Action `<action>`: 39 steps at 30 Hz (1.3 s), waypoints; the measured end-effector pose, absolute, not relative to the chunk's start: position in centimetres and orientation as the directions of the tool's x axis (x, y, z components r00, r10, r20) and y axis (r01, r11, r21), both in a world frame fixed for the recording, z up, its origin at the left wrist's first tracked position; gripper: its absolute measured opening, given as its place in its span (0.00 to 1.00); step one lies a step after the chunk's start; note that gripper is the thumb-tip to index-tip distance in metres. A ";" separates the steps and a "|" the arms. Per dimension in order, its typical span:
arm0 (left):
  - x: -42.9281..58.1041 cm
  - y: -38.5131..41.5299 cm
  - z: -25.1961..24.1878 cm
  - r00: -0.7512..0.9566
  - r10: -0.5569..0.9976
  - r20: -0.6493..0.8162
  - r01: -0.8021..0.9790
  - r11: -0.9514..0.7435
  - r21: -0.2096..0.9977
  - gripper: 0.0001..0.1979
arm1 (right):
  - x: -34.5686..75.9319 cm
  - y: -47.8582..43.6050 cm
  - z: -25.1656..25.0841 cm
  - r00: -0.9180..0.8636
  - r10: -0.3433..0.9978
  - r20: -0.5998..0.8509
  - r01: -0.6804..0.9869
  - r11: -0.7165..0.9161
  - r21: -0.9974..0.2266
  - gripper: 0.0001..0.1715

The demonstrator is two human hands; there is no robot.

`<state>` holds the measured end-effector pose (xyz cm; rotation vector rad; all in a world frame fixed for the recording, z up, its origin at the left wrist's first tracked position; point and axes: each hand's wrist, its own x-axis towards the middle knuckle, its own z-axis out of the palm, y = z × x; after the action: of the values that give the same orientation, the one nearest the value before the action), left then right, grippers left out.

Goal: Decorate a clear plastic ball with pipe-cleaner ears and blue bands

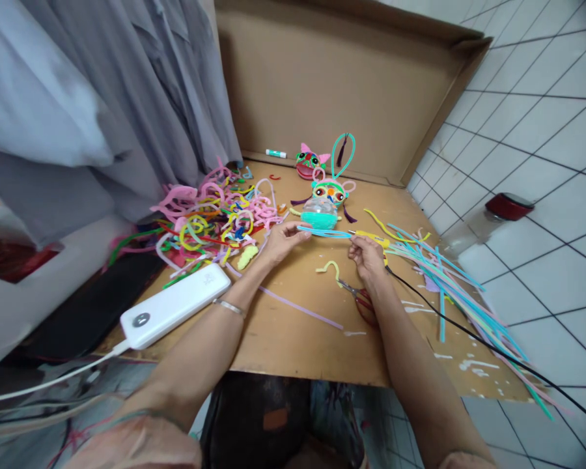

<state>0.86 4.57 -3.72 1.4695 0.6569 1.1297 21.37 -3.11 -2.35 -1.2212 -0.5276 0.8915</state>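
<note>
My left hand and my right hand each pinch one end of a light blue pipe cleaner, stretched level between them over the cardboard work surface. Just behind it stands a small pipe-cleaner figure with a teal body, colourful eyes and tall teal loop ears. A second figure with pink ears sits further back. A bent yellow piece lies below the blue strand. Scissors with red handles lie under my right wrist.
A tangled heap of pink, yellow and green pipe cleaners lies left. Straight blue and pastel stems fan out right, crossed by a black cable. A white power bank sits front left; a red-lidded jar on the tiled floor; a glue stick at the back.
</note>
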 end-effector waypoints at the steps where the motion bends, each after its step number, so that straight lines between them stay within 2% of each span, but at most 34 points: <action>1: 0.8 4.4 -3.6 0.387 0.875 0.290 -0.190 -0.231 0.954 0.27 | 21.3 -3.1 -2.3 0.570 0.814 -0.115 -0.309 0.083 -0.947 0.10; 10: 1.6 4.8 -4.1 0.263 0.925 0.273 -0.227 -0.215 0.950 0.26 | 21.1 -3.1 -2.2 0.570 0.813 -0.122 -0.346 0.102 -0.933 0.11; 17: 1.6 4.5 -3.7 0.077 0.953 0.294 -0.089 -0.287 0.954 0.19 | 20.7 -3.1 -2.2 0.530 0.846 -0.057 -0.300 0.124 -0.946 0.07; 26: 1.6 4.1 -3.8 -0.076 0.918 0.389 0.057 -0.386 0.921 0.17 | 19.6 -3.0 -2.7 0.546 0.829 0.123 -0.116 0.220 -0.968 0.06; 30: 1.9 4.0 -3.9 -0.111 0.892 0.439 0.110 -0.428 0.897 0.16 | 19.6 -3.1 -2.7 0.556 0.822 0.124 -0.100 0.214 -0.972 0.06; 36: 2.0 4.4 -4.3 -0.193 0.884 0.425 0.066 -0.420 0.905 0.15 | 19.2 -3.1 -2.8 0.526 0.839 0.140 -0.132 0.243 -0.961 0.07; 39: 1.9 4.5 -4.3 -0.175 0.906 0.385 -0.001 -0.391 0.920 0.17 | 19.0 -3.1 -2.9 0.499 0.860 0.110 -0.185 0.229 -0.956 0.07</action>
<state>1.89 4.54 -4.34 1.3836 1.0919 1.6531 18.96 -3.11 -2.88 -1.1087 -0.7513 0.8199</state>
